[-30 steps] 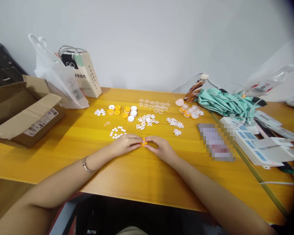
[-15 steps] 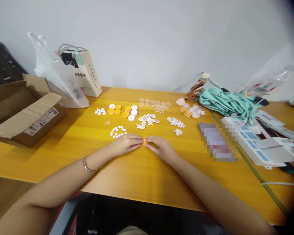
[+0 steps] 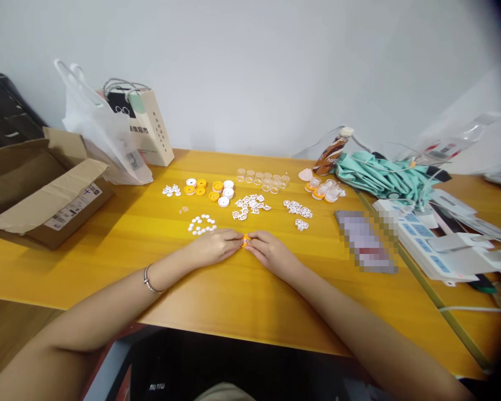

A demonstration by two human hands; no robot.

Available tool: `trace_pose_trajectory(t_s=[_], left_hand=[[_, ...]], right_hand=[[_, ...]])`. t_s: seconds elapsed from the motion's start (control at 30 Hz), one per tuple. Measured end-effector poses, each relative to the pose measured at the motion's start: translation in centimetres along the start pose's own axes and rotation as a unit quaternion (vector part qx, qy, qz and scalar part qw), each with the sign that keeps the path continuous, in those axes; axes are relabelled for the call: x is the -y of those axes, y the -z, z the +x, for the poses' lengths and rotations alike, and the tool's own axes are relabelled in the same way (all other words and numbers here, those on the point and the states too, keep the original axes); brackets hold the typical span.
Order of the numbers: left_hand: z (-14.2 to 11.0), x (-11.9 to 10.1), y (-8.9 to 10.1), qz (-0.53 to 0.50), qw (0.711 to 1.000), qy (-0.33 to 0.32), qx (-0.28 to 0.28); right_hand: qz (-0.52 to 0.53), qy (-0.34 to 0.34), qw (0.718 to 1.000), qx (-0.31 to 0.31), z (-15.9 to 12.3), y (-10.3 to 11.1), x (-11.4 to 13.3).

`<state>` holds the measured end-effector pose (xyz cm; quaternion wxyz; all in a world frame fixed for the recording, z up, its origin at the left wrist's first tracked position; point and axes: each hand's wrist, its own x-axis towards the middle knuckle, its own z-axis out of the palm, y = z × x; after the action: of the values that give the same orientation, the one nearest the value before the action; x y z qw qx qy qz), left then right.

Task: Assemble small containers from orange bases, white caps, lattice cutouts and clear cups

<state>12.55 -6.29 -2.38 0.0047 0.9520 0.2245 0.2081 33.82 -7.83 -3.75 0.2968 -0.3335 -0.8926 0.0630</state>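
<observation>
My left hand (image 3: 215, 245) and my right hand (image 3: 268, 251) rest on the yellow wooden table (image 3: 150, 256), fingertips meeting around a small orange round part (image 3: 245, 241). Both hands pinch it; most of it is hidden by the fingers. A silver bracelet sits on my left wrist. Just beyond the hands lie small white discs (image 3: 201, 224), white lattice pieces (image 3: 249, 205), more lattice pieces (image 3: 299, 210), and orange and white round caps (image 3: 217, 191).
Clear little cups (image 3: 262, 179) and assembled orange-and-clear pieces (image 3: 325, 190) stand further back. An open cardboard box (image 3: 37, 189), a white plastic bag (image 3: 104, 139) and a paper bag (image 3: 150, 131) occupy the left. A brown bottle (image 3: 330, 153), teal cloth (image 3: 379, 175) and a power strip (image 3: 426, 245) crowd the right.
Both hands stay pinched on the orange part in the same spot. Only the camera view shifted slightly.
</observation>
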Motion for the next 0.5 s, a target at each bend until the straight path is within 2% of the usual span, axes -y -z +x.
trace_pose_trajectory(t_s=[0.17,0.27,0.33,0.4,0.47,0.5], left_hand=[[0.1,-0.6,0.0,0.024,1.0,0.007,0.009],[0.2,-0.6,0.5,0.006,1.0,0.01,-0.006],[0.1,0.0,1.7,-0.011,0.999,0.021,-0.037],[-0.3,1.4,3.6,-0.025,0.996,0.06,-0.064],[-1.1,3.2,5.6,-0.04,0.99,0.125,-0.058],[-1.6,4.1,6.6,-0.05,0.986,0.157,-0.036]], right_hand=[[0.028,-0.016,0.999,-0.01,-0.1,0.1,0.0],[0.065,-0.027,0.997,-0.021,-0.2,0.1,-0.1],[0.079,-0.036,0.996,-0.027,-0.2,0.0,-0.2],[0.086,-0.048,0.995,-0.032,-0.2,0.0,-0.3],[0.093,-0.06,0.993,-0.035,-0.3,0.0,-0.4],[0.1,-0.065,0.992,-0.036,-0.3,0.0,-0.4]])
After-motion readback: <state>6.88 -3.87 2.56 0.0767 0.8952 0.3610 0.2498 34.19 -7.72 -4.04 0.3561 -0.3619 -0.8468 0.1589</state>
